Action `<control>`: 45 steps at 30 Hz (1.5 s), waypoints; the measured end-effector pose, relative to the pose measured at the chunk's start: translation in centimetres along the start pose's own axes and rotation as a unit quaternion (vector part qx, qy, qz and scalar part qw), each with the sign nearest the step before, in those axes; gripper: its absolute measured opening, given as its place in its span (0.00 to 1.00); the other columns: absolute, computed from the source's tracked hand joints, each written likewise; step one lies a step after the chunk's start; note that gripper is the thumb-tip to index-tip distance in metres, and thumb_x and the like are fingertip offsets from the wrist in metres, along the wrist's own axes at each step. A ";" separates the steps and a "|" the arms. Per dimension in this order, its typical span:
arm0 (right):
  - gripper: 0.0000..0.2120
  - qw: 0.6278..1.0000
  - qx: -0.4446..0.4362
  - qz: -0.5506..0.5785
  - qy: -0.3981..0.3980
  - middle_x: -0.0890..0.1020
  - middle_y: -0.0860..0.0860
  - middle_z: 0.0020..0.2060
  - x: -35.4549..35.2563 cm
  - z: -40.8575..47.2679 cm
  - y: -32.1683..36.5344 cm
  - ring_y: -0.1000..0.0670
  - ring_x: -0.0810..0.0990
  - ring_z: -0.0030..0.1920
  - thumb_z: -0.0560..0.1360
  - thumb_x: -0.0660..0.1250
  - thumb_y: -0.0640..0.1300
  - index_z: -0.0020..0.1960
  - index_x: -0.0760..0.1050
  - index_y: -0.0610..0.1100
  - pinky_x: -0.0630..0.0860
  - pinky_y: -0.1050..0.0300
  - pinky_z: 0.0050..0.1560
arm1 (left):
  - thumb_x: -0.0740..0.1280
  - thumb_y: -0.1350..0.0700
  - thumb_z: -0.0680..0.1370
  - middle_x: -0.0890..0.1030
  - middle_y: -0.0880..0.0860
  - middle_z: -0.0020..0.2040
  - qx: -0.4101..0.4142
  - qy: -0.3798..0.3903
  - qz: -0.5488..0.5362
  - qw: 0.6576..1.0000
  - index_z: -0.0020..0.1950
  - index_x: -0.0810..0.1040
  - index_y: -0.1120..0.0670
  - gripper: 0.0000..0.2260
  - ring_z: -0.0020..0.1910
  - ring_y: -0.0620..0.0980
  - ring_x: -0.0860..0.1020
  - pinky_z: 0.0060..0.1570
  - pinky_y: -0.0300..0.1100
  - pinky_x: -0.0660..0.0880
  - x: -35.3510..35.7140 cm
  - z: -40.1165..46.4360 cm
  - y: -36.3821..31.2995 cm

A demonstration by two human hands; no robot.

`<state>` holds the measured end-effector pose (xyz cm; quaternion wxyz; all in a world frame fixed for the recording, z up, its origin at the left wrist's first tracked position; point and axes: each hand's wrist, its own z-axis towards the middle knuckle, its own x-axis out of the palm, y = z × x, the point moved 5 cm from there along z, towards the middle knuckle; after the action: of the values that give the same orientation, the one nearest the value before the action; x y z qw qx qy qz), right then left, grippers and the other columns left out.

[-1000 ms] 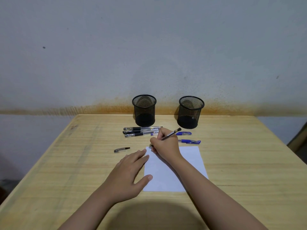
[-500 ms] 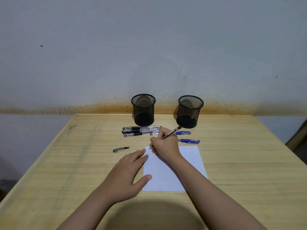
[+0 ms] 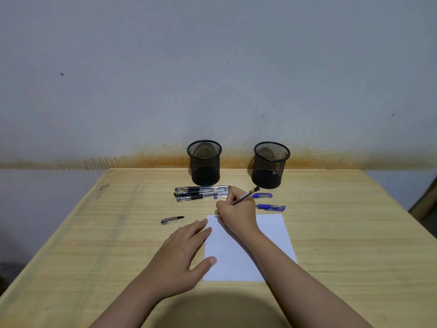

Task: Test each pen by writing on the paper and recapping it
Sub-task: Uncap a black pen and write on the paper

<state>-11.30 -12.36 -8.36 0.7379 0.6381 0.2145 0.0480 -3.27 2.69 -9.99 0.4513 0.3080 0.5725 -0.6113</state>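
In the head view, my right hand (image 3: 236, 210) is gripping an uncapped pen (image 3: 246, 197) in a writing hold, with fingers curled round the lower barrel. The tip is meeting the paper (image 3: 269, 235) at its far left corner, but my fingers are hiding the tip itself, so I cannot tell if ink is coming. My left hand (image 3: 186, 252) is lying flat with straight fingers, holding nothing; the fingertips and the thumb are pressing on the left edge of the paper. The paper is lying on the worktop (image 3: 354, 233) near its middle, a little toward the near edge.

The loose cap (image 3: 172, 220) is resting on the worktop to the left of the paper, apart from my hands. Three black pens (image 3: 201, 192) are lying side by side toward the far edge, and two blue pens (image 3: 269, 206) are lying just beyond the paper. Two mesh cups (image 3: 204, 162) are standing at the far edge.

I am judging the pen as light, stiff and a little smooth, so a grip low on the barrel is giving control. The paper is thin and is sliding easily, so it needs my flat hand.

Compared with a moment ago, almost nothing is differing: both hands are keeping the same places, and the pen is tilting the same way.
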 end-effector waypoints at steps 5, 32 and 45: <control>0.15 1.000 -0.014 0.007 -0.023 0.68 0.44 0.26 -0.4 -0.3 0.4 0.55 0.73 0.26 0.70 0.66 0.30 0.31 0.64 0.41 0.70 0.66 0.24 | 0.55 0.35 0.73 0.54 0.35 0.73 0.015 -0.019 -0.006 1.000 0.72 0.62 0.44 0.30 0.68 0.26 0.47 0.71 0.39 0.47 -0.3 0.0 -0.2; 0.06 0.971 -0.106 0.111 0.182 0.84 0.51 0.30 -1.6 -4.9 7.3 0.52 0.80 0.29 0.73 0.71 0.39 0.40 0.83 0.48 0.78 0.56 0.31 | 0.67 0.70 0.73 0.85 0.54 0.42 -0.150 -0.276 -0.463 0.829 0.43 0.82 0.54 0.12 0.44 0.47 0.82 0.41 0.33 0.76 -5.3 -0.1 1.0; 0.05 0.957 -0.151 0.203 0.139 0.81 0.47 0.27 -3.9 -5.3 7.8 0.50 0.76 0.25 0.68 0.70 0.41 0.37 0.81 0.39 0.75 0.59 0.29 | 0.67 0.71 0.72 0.85 0.50 0.38 -0.106 -0.266 -0.513 0.809 0.47 0.80 0.61 0.08 0.42 0.44 0.83 0.41 0.30 0.76 -7.3 -0.4 -1.1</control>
<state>-15.23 -7.39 -0.41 0.7632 0.5366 0.1707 0.3168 -1.37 4.45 -3.07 0.2369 -0.2551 0.5659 -0.7473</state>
